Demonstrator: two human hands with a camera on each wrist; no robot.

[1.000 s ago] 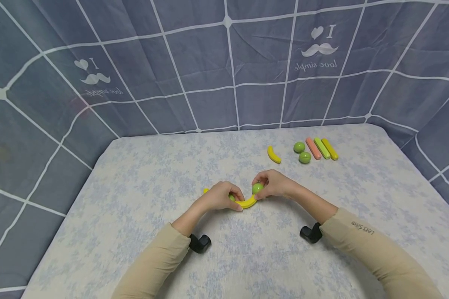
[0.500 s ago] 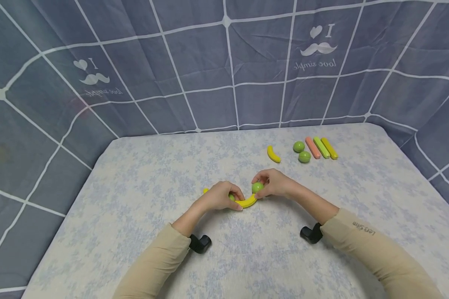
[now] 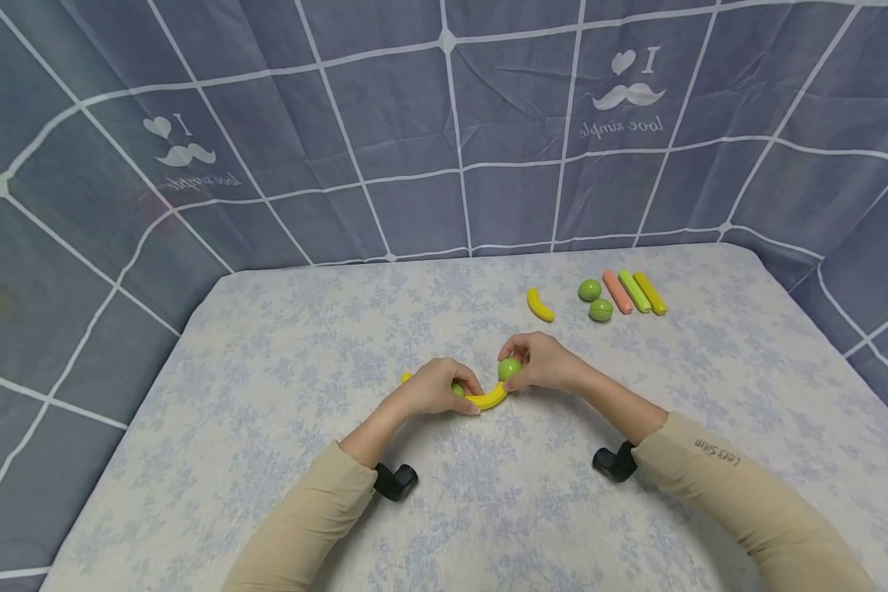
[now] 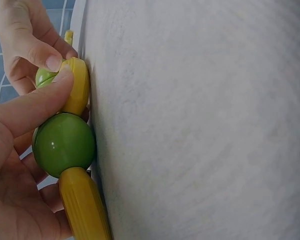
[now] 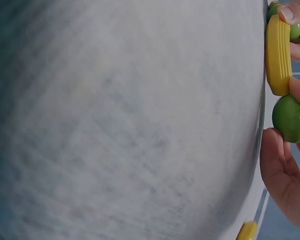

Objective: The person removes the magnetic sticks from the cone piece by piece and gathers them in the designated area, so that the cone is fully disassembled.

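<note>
My left hand (image 3: 435,385) pinches one end of a curved yellow banana-shaped piece (image 3: 490,400) with its thumb. In the left wrist view a glossy green ball (image 4: 64,145) touches that piece, and a second ridged yellow piece (image 4: 85,207) touches the ball's other side. These form a chain, partly hidden by my left hand in the head view. At the curved piece's other end, my right hand (image 3: 546,362) grips another green ball (image 3: 509,369), its thumb by the joint. In the right wrist view this ball (image 5: 291,119) meets the yellow piece (image 5: 278,55).
Toward the back right of the floral-covered table (image 3: 326,329) lie a loose yellow banana-shaped piece (image 3: 539,305), two green balls (image 3: 600,310), and a pink stick (image 3: 617,293), a light green stick (image 3: 634,292) and a yellow stick (image 3: 649,293). A grey-blue curtain (image 3: 385,123) hangs behind.
Both hands keep their hold on the pieces, with almost no movement. The whole head view has shifted very slightly.
</note>
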